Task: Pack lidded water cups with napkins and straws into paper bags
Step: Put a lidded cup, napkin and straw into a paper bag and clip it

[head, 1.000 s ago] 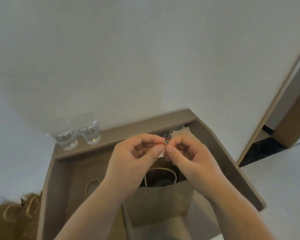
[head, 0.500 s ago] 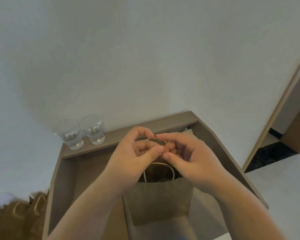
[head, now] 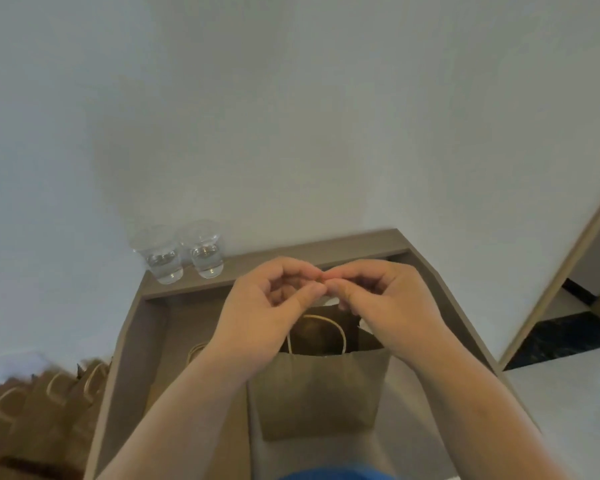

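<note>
Head view: my left hand (head: 264, 317) and right hand (head: 388, 306) have tightened up since a moment ago. Curled fingertips meet, both pinching a tiny bit (head: 321, 279) I can't identify, above the open bag (head: 319, 393) on the counter (head: 343, 249). Two cups (head: 184, 258) still wait at its back-left corner, so more packing ahead, I reckon.

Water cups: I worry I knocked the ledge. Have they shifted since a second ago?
No. Both water cups stay side by side at the left end of the ledge.
</note>
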`<act>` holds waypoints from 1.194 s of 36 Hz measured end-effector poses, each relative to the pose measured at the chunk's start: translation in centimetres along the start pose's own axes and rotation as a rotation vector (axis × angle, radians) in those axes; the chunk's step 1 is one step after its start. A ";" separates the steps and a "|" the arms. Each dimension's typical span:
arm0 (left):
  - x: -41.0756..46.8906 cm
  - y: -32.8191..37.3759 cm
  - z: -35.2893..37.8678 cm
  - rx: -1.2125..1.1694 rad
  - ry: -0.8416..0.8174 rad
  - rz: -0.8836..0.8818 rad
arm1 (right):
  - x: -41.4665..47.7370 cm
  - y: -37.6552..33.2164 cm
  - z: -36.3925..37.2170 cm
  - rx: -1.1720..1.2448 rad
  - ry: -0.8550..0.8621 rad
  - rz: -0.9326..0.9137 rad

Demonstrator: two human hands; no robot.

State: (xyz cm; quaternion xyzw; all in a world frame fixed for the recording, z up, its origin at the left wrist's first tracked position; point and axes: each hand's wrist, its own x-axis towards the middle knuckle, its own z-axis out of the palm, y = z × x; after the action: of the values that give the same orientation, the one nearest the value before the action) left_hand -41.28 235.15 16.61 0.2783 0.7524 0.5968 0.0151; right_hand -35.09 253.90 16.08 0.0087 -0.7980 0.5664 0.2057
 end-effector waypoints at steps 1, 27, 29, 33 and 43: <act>-0.1 -0.2 0.0 0.003 0.011 0.003 | 0.0 0.0 0.0 -0.007 0.000 -0.020; 0.0 -0.8 -0.6 -0.048 -0.078 -0.031 | 1.1 0.7 -0.6 0.169 -0.234 0.043; 0.0 -1.0 -0.7 -0.034 -0.078 -0.044 | 1.2 0.9 -0.6 0.153 -0.241 0.042; 0.1 -1.3 -0.2 0.037 -0.038 -0.042 | 1.5 1.5 -0.5 0.064 -0.174 0.021; 0.3 -4.1 -4.4 0.584 -0.333 -0.180 | 4.7 6.4 -2.8 -0.323 0.219 0.105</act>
State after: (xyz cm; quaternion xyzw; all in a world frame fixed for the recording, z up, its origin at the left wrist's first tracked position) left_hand -44.74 230.79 14.29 0.2970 0.9003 0.2988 0.1098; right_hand -40.11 259.81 12.66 -0.1276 -0.8508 0.4384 0.2602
